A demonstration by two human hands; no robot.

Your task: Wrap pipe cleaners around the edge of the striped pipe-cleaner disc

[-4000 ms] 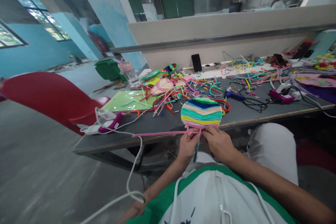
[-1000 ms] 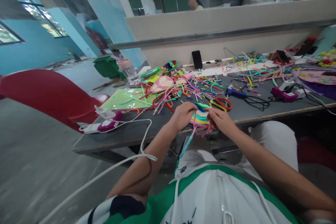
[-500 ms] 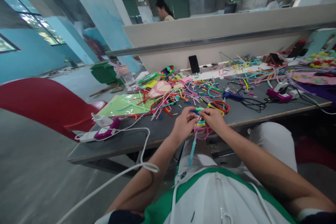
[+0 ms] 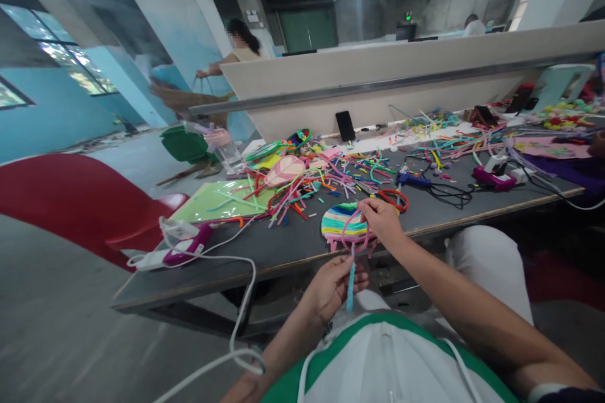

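A piece of craft work with multicoloured stripes point(image 4: 341, 221) lies at the table's front edge, apparently made of fuzzy pipe cleaners. Over it stands a pink pipe cleaner loop point(image 4: 344, 237), from which a light-blue twisted tail point(image 4: 350, 289) hangs down. My right hand point(image 4: 384, 223) is closed, pinching the upper right of the pink loop against the striped piece. Lower, just off the table edge, my left hand point(image 4: 333, 283) pinches the strand where pink meets blue; its other fingers curl loosely behind the tail.
Loose pipe cleaners point(image 4: 302, 192) cover the table's middle, with a green sheet point(image 4: 212, 201) to their left. A blue glue gun point(image 4: 414, 180) and a phone point(image 4: 345, 126) lie beyond. A white cable point(image 4: 248, 289) crosses the left front edge. A person point(image 4: 243, 44) is behind the partition.
My left hand has left the striped piece and moved down to the strand below the loop. The striped piece now shows flat on the table. The person behind has moved left.
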